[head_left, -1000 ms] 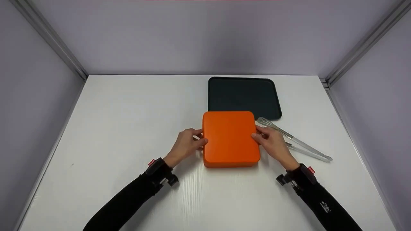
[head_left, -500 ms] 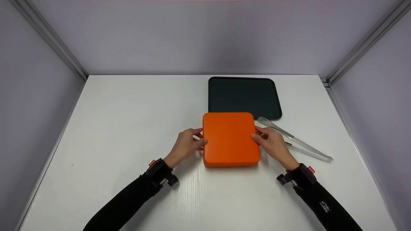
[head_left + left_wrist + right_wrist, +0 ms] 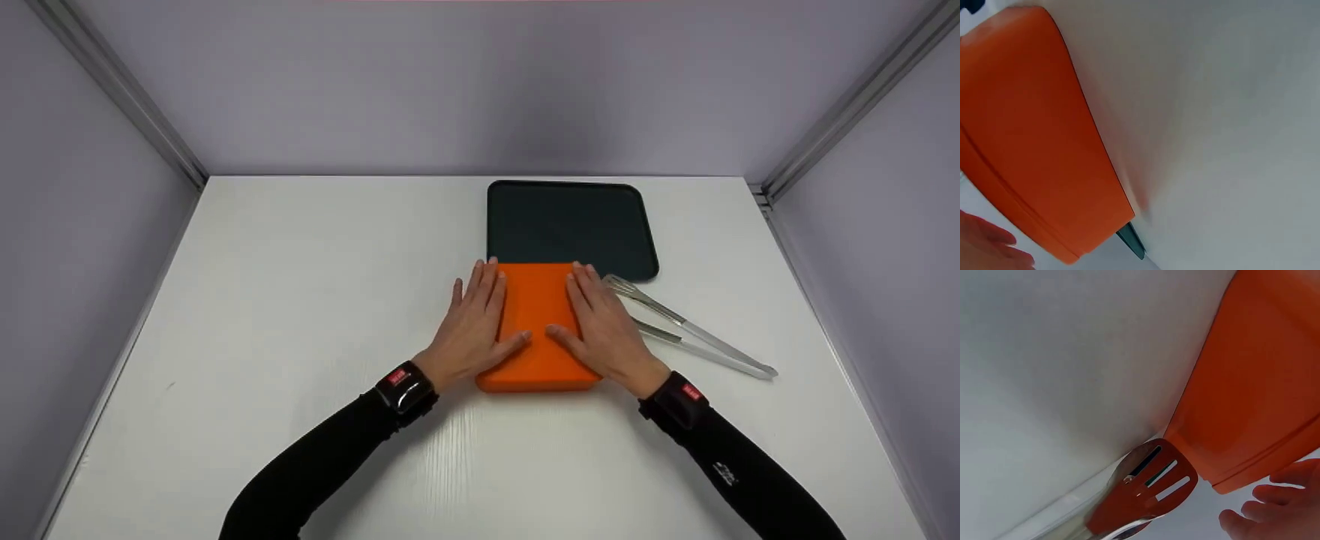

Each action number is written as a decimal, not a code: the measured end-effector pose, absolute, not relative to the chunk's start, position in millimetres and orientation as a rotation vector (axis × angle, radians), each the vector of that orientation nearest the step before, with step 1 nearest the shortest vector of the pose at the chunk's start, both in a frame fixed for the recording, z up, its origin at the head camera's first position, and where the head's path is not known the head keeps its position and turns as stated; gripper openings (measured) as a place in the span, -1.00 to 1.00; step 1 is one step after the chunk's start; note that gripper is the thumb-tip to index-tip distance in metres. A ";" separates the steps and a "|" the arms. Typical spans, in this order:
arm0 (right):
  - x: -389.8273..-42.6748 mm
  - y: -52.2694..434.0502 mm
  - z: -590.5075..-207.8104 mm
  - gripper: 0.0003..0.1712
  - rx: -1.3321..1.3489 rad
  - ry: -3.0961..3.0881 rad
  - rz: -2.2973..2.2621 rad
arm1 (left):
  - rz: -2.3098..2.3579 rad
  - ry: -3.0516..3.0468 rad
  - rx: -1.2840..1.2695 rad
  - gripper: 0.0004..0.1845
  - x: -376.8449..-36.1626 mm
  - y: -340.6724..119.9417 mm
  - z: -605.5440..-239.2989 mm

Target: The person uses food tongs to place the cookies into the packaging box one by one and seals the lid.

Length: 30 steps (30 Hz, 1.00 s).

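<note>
An orange square lidded box [image 3: 536, 322] lies flat on the white table [image 3: 300, 300]. My left hand [image 3: 478, 322] rests palm down on the left half of its lid, fingers straight. On the right half lies my right hand [image 3: 600, 326], flat as well, thumbs pointing toward each other. The left wrist view shows the box's orange side [image 3: 1022, 146] and fingertips [image 3: 988, 247]. In the right wrist view the box [image 3: 1258, 382] sits beside the slotted head of metal tongs [image 3: 1148, 489], with fingertips [image 3: 1275, 506] at the lower right.
A dark flat tray [image 3: 570, 225] lies just behind the box. Metal tongs [image 3: 686, 326] lie on the table to the right of my right hand. Grey walls enclose the table on three sides.
Both hands left the box's side edges and moved on top of the lid, now lying flat with straight fingers. The box has stayed in place.
</note>
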State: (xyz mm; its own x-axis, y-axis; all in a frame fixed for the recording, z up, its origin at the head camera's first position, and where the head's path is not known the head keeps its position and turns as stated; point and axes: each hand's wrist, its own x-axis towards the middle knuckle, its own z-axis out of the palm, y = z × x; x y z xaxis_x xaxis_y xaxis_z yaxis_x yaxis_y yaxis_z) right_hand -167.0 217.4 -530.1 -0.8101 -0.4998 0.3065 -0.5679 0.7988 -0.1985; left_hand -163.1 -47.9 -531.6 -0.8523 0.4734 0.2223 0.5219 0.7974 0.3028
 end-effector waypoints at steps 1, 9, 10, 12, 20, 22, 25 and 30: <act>-168.8 214.9 -530.4 0.05 0.820 -2.794 0.412 | -0.501 -2.879 -0.784 0.08 -164.9 -45.6 -532.5; -173.7 207.1 -531.3 0.09 0.717 -3.000 0.439 | -0.455 -3.005 -0.763 0.15 -169.3 -40.9 -536.1; -174.0 206.7 -531.3 0.09 0.719 -3.002 0.444 | -0.454 -3.009 -0.764 0.15 -169.7 -41.3 -536.1; -174.9 205.2 -531.0 0.11 0.725 -3.003 0.452 | -0.455 -3.006 -0.774 0.13 -170.9 -42.3 -536.4; -177.7 199.9 -531.0 0.13 0.713 -3.016 0.436 | -0.466 -2.987 -0.800 0.12 -174.9 -45.8 -537.9; -176.3 199.0 -531.9 0.13 0.714 -3.024 0.440 | -0.478 -2.995 -0.802 0.12 -173.5 -46.2 -539.5; -174.3 198.1 -533.6 0.15 0.715 -3.037 0.444 | -0.495 -3.005 -0.809 0.12 -171.1 -47.0 -541.2; -173.5 198.9 -534.1 0.15 0.700 -3.044 0.495 | -0.547 -2.989 -0.817 0.12 -169.7 -46.2 -540.5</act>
State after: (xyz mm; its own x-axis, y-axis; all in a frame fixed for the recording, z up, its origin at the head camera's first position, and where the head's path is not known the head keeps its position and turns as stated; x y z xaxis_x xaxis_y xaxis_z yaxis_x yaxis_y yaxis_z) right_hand -173.5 198.9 -534.1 -0.9018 -0.4293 0.0497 -0.4229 0.8530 -0.3057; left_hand -169.7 -46.2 -540.5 -0.8652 0.4941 0.0859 0.4925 0.8046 0.3318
